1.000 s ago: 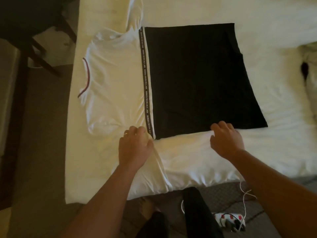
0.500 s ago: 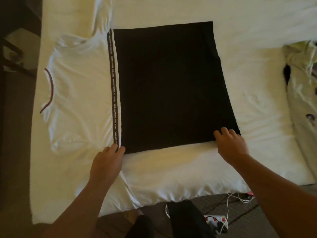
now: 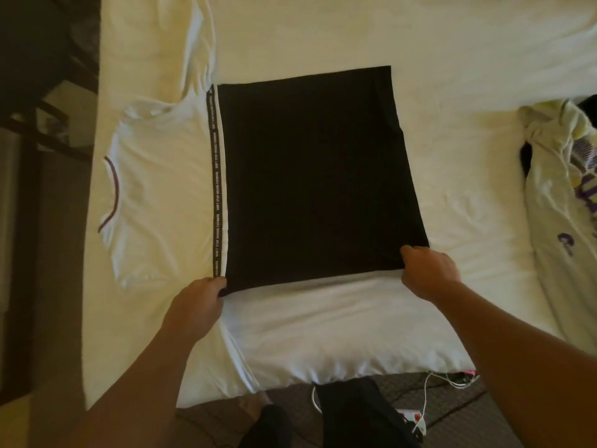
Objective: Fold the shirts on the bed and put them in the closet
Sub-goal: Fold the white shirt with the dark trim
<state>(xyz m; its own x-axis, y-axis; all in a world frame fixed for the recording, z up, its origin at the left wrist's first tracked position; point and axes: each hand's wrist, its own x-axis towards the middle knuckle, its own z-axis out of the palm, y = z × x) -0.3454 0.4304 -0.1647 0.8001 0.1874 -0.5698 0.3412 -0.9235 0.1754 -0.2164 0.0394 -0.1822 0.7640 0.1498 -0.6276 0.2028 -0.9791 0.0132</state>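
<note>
Early in the task. Spread flat across the bed point(image 3: 323, 30): shirt point(image 3: 316, 176), not yet folded. Heaped at right: second shirt point(image 3: 559, 195), untouched. Pinching near hem corners: left hand point(image 3: 197, 305), right hand point(image 3: 429, 273). Closet unseen.

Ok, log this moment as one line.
stage: folding | shirt: white and black, flat on bed | left hand: pinches near black corner | right hand: pinches other near corner | second shirt: unfolded at right
</note>
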